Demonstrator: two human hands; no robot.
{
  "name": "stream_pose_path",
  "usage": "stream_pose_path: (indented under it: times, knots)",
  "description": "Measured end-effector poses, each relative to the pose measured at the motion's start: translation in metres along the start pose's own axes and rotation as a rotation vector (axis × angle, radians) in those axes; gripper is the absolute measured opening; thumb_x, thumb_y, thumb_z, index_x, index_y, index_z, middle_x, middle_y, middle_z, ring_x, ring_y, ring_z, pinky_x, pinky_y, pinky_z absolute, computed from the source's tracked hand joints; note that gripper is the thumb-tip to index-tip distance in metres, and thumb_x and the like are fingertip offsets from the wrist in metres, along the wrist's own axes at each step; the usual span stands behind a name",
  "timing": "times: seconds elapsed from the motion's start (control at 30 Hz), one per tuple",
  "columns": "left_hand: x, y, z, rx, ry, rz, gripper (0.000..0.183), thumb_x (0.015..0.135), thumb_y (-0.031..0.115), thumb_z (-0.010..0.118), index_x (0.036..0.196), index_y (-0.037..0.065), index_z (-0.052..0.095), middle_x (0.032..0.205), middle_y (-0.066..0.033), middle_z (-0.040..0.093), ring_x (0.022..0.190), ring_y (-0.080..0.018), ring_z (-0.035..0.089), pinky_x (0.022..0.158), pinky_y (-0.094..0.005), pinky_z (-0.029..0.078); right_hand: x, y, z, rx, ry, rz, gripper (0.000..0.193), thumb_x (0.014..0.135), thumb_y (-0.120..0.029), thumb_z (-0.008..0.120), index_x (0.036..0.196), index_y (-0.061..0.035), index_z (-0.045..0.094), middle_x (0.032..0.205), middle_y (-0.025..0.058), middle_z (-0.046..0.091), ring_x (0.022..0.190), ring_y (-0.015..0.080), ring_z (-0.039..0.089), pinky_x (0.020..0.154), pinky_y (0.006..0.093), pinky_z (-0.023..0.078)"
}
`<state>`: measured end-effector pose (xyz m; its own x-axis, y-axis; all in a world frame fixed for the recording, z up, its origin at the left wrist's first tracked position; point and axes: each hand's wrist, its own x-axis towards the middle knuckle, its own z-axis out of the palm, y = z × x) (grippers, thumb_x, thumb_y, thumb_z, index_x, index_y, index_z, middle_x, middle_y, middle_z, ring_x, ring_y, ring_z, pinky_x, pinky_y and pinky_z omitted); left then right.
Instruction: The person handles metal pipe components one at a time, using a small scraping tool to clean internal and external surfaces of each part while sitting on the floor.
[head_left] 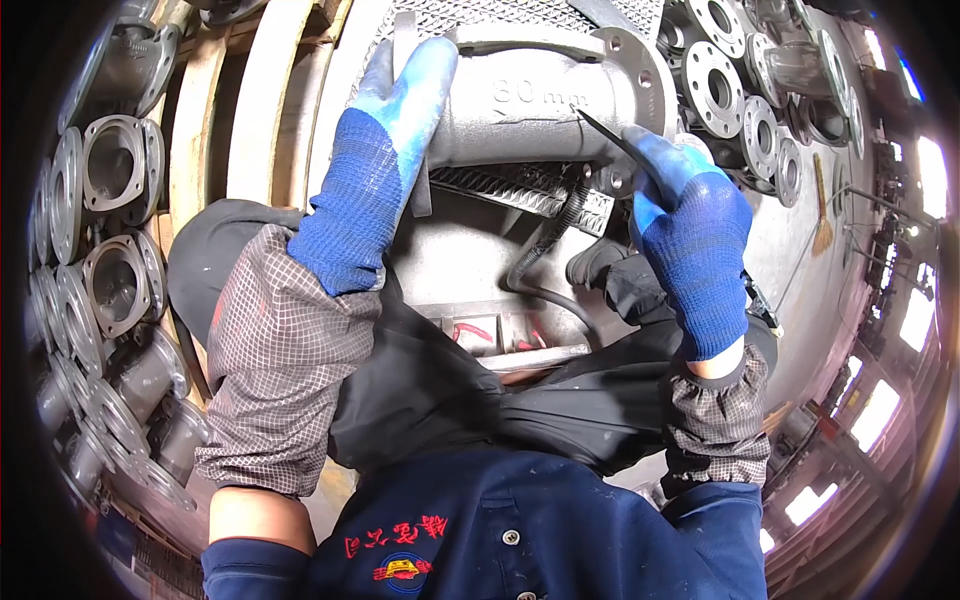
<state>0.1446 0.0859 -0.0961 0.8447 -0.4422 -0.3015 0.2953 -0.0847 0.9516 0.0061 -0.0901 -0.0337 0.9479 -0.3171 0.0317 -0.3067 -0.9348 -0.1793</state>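
Observation:
A grey flanged metal pipe casting (530, 110) lies sideways in front of me on a patterned metal surface, with raised characters on its upper side. My left hand (405, 110), in a blue coated glove, grips its left flange, the thumb lying toward the body. In my gloved right hand (690, 200) is a dark, thin pointed tool (612, 137). Its tip is at the casting's wall, right of the raised characters; whether it touches, I cannot tell. The right fingers are closed around the tool's rear end, which they hide.
Stacked flanged castings (115, 275) fill the left side, beside a wooden pallet (262, 110). More flanged castings (715, 90) lie at the far right. A dark hose (545, 240) hangs below the work surface, above a tray (530, 358) with red items. A broom (822, 225) is farther right.

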Motion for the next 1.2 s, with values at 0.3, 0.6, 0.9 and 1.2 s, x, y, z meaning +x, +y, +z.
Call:
stream_pose_path:
  times: [0.3, 0.6, 0.9, 1.2]
  knots:
    - [0.0, -0.005, -0.003, -0.006, -0.019, -0.003, 0.05, 0.096, 0.034, 0.05, 0.134, 0.001, 0.047, 0.136, -0.011, 0.047, 0.127, -0.021, 0.043, 0.108, -0.0331, 0.032, -0.003, -0.004, 0.002, 0.028, 0.009, 0.027, 0.034, 0.077, -0.002, 0.061, 0.108, -0.0133, 0.068, 0.089, 0.0139, 0.065, 0.076, 0.0284, 0.064, 0.068, 0.0331, 0.051]
    - [0.007, -0.015, -0.005, -0.112, -0.078, 0.009, 0.058, 0.095, 0.04, 0.051, 0.136, 0.0, 0.042, 0.128, -0.0117, 0.052, 0.115, -0.0199, 0.053, 0.097, -0.0333, 0.043, -0.004, 0.016, 0.003, 0.261, 0.36, 0.02, 0.031, 0.077, -0.001, 0.062, 0.106, -0.0086, 0.067, 0.088, 0.017, 0.066, 0.076, 0.0286, 0.065, 0.071, 0.0346, 0.052]
    - [0.011, -0.021, -0.022, 0.158, -0.131, 0.073, 0.055, 0.098, 0.039, 0.045, 0.138, 0.001, 0.04, 0.13, -0.0131, 0.051, 0.116, -0.02, 0.053, 0.1, -0.0342, 0.042, -0.014, 0.034, -0.002, 0.56, 0.411, 0.1, 0.028, 0.085, 0.003, 0.059, 0.112, -0.0004, 0.064, 0.095, 0.0127, 0.067, 0.086, 0.0165, 0.064, 0.078, 0.0258, 0.05]
    - [0.004, -0.01, -0.016, 0.072, -0.065, 0.005, 0.044, 0.1, 0.025, 0.042, 0.136, 0.0, 0.041, 0.135, -0.0139, 0.046, 0.119, -0.0211, 0.05, 0.102, -0.0336, 0.04, -0.018, 0.041, 0.003, 0.758, 0.501, 0.15, 0.03, 0.086, 0.007, 0.054, 0.113, -0.001, 0.063, 0.099, 0.0087, 0.065, 0.085, 0.011, 0.062, 0.076, 0.0234, 0.05]
